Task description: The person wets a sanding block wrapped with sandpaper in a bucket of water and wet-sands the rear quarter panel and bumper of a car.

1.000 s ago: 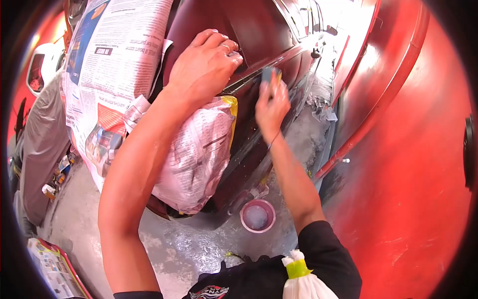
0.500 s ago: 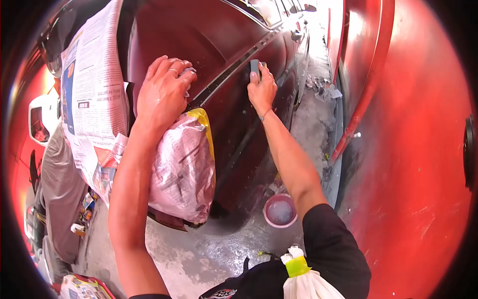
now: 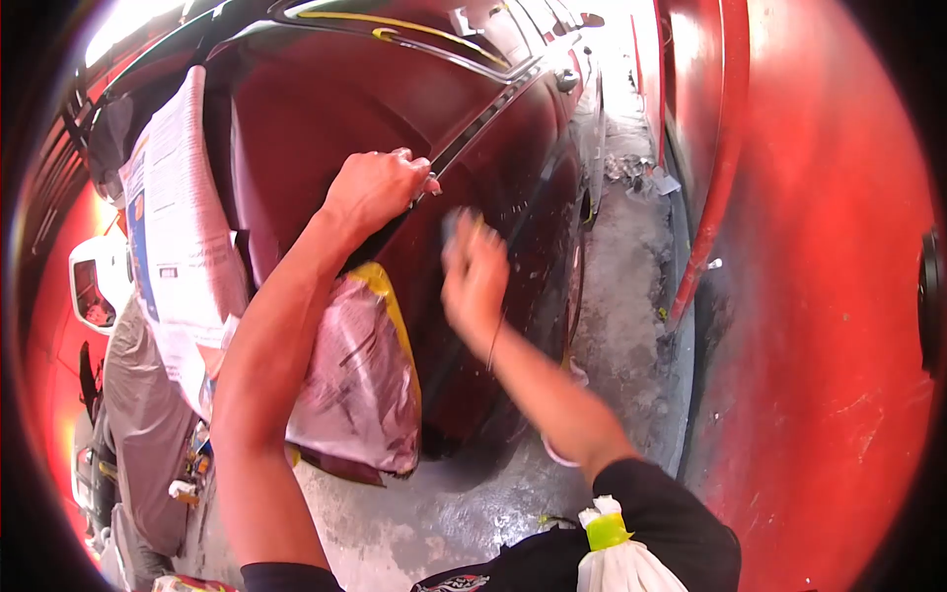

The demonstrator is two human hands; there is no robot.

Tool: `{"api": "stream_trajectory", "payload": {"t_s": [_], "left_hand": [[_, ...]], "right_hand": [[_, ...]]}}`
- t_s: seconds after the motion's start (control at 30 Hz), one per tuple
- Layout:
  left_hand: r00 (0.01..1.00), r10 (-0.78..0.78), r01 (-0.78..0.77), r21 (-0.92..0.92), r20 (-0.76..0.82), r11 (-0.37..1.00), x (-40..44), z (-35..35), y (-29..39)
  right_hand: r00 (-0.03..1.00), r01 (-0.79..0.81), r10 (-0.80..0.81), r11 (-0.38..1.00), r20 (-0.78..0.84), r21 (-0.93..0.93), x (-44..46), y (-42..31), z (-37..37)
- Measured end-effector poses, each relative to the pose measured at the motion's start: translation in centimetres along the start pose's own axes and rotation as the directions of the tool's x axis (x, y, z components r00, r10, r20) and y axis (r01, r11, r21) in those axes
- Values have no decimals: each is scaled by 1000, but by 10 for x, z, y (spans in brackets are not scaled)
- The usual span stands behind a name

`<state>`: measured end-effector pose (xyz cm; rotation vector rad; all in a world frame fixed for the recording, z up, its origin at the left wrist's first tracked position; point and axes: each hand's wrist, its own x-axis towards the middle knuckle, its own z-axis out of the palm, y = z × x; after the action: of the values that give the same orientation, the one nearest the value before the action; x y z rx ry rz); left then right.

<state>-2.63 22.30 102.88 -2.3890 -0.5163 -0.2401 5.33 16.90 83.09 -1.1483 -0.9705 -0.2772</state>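
Note:
The dark red car body panel (image 3: pixel 326 128) fills the middle of the view, with wet specks on its side. My left hand (image 3: pixel 380 187) is closed at the long panel gap, fingers curled over the edge; what it holds, if anything, is hidden. Against the side panel below the gap is my right hand (image 3: pixel 478 271), smeared by motion and closed around a grey block (image 3: pixel 454 225), which looks like a sanding block. Beneath my left forearm, the car's lamp is wrapped in newspaper under plastic (image 3: pixel 350 380), edged with yellow tape (image 3: pixel 390 301).
Newspaper sheets (image 3: pixel 182 207) cover the car's front at left. A pink bucket's rim (image 3: pixel 560 456) shows behind my right forearm. A red wall (image 3: pixel 819 296) with a red pipe (image 3: pixel 712 207) runs along the right. Debris (image 3: pixel 636 173) lies on the concrete floor (image 3: pixel 617 296). A grey-covered vehicle (image 3: pixel 148 424) stands left.
My left hand has moved right and down to the panel gap. My right hand has come down and left along the side panel with the block. The view has shifted, and my arm now hides most of the bucket.

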Motion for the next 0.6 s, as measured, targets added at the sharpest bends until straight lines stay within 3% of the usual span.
{"api": "stream_trajectory", "payload": {"t_s": [0.07,0.1,0.13,0.23,0.27,0.33,0.37,0.43,0.53,0.6], "left_hand": [[998,-18,20,19,-57,1000,10,-1,-8],[996,-43,47,37,-79,998,6,1,-11],[995,-61,63,24,-74,998,4,3,-14],[992,-67,62,-49,-106,997,4,-1,-8],[991,-87,81,-64,-102,995,3,9,-12],[939,116,-80,122,-324,989,3,32,-21],[992,43,-34,71,-122,997,2,20,-17],[995,19,-11,76,-101,997,5,20,-17],[998,-24,28,84,-51,996,7,14,-17],[997,-37,40,40,-73,998,8,17,-17]], "right_hand": [[1000,26,-25,988,-7,154,-52,-33,-12],[994,109,-106,988,-29,108,-37,-22,-8],[995,96,-94,992,-23,83,-10,-9,-1],[976,-194,204,974,80,-115,87,28,22],[969,-244,245,964,0,-111,100,32,31],[992,-104,96,990,-83,-100,61,23,33],[996,7,-4,999,-93,32,22,5,20],[998,54,-56,995,18,80,-49,-24,-6],[997,67,-68,998,29,17,25,45,12],[991,-115,118,993,62,-39,97,89,28]]}}
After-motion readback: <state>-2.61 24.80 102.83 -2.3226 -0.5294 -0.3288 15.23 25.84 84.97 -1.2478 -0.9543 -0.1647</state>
